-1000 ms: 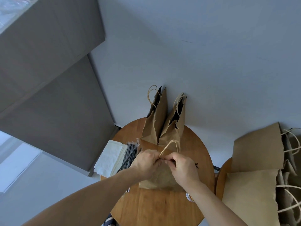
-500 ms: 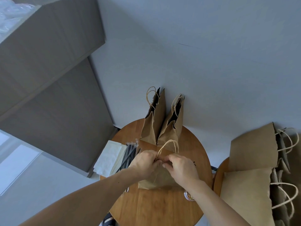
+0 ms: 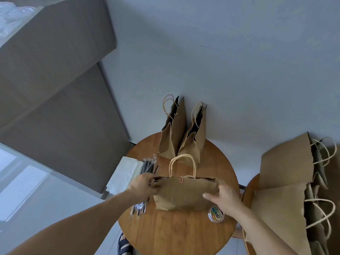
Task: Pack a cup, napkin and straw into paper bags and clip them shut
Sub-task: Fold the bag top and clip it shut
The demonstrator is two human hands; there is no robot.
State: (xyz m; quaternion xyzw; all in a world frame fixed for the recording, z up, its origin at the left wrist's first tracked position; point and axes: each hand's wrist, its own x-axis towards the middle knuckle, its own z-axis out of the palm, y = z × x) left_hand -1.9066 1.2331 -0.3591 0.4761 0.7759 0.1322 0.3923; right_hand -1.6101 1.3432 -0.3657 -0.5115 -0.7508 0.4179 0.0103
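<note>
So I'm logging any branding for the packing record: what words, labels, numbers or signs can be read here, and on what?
None can be read.
The bag held by the left hand and right hand: plain brown paper, no print.
The two bags behind: plain.
The straw wrappers: any print too small to read.
The paperclip tub: no label visible.

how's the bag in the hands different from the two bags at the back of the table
The held bag faces the camera broadside with its top pressed flat, and a red paper clip sits on its top edge; the two back bags stand edge-on and gape open, showing dark insides and no clip. The left hand and right hand grip the held bag's sides; nothing touches the back bags. All are brown paper with twisted handles.
</note>
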